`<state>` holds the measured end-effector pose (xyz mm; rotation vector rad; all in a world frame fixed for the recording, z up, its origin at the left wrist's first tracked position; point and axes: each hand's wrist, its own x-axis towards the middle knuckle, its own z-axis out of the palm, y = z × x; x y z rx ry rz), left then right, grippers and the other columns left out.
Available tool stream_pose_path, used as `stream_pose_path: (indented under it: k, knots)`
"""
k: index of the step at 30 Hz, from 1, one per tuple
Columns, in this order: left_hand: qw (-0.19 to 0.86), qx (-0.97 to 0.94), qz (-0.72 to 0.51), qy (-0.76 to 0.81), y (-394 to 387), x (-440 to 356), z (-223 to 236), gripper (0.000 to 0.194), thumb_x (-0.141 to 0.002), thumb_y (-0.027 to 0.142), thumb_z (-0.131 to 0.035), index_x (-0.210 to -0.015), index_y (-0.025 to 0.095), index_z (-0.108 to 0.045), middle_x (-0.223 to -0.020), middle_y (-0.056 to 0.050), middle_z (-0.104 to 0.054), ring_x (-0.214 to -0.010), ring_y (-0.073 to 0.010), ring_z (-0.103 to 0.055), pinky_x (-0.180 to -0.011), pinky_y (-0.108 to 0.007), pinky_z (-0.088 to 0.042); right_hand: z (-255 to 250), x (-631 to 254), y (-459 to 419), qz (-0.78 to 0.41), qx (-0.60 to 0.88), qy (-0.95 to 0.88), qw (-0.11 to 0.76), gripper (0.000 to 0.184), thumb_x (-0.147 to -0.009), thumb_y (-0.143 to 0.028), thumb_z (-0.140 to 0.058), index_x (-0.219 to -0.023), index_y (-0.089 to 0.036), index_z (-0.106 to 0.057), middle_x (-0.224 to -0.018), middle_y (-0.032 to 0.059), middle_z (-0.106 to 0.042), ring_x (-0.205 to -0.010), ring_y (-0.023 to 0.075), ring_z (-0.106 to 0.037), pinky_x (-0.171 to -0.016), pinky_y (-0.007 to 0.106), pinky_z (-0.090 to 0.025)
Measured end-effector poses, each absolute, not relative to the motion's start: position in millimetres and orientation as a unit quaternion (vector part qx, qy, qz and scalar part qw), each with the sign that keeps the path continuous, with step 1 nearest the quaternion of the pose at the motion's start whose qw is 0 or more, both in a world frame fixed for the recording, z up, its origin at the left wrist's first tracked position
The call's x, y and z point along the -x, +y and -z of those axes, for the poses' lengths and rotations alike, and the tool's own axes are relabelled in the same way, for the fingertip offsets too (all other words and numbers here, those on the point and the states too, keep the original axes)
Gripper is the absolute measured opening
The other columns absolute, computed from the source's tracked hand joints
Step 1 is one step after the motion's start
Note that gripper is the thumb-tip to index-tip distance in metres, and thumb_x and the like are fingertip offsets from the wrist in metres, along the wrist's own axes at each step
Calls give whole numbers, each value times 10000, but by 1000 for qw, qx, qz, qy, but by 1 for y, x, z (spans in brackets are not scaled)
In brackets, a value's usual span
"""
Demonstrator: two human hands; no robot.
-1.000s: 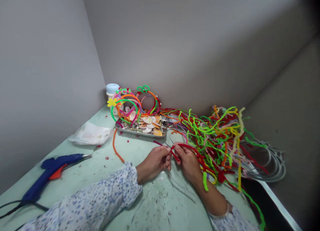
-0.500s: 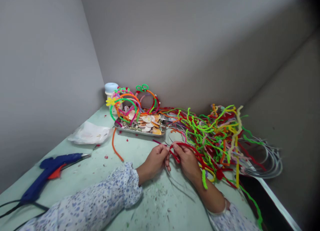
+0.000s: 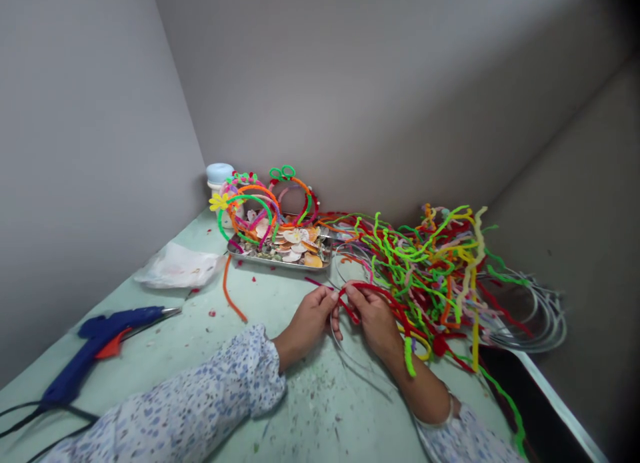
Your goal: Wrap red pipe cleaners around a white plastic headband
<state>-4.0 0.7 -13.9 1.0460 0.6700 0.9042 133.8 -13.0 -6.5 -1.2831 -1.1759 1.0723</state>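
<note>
While the left hand (image 3: 309,316) pinches the red pipe cleaner (image 3: 388,295) between fingertips, it arcs rightward, likely featherlight, soft and bendy, best gripped near its end, and the right hand (image 3: 377,321) clamps it just beside!

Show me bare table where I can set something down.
Mostly bare: between the glue gun, orange pipe cleaner and left sleeve; also between that sleeve and the trailing wire. Crowded: the pipe-cleaner pile beside the right hand.
</note>
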Motion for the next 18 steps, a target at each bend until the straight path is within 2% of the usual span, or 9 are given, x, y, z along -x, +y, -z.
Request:
stream_pose_path:
  k: [8, 13, 18]
  knots:
    - [687, -504, -406, 331, 0, 2, 17, 323, -838, 471, -525, -753, 173, -435, -567, 58, -494, -401, -86, -510, -425, -236, -485, 8, -135, -13, -429, 558, -497, 507, 354, -805, -526, -568, -774, -180, -636, -559, -42, -478, -514, 109, -392, -508, 232, -343]
    - [649, -529, -406, 366, -4, 1, 10, 316, -845, 476, -499, -759, 179, -435, -546, 61, -486, -393, -95, -510, -404, -233, -471, 7, -135, -13, -416, 555, -504, 514, 351, -803, -523, -572, -741, -183, -630, -617, -15, -550, -560, 130, -452, -534, 242, -353]
    - [612, -557, -409, 385, -7, 1, 10, 300, -858, 458, -479, -733, 190, -426, -540, 60, -462, -398, -96, -482, -396, -227, -446, 1, -133, -15, -391, 565, -518, 510, 338, -812, -504, -566, -715, -187, -630, -670, 11, -607, -630, 158, -505, -622, 256, -391]
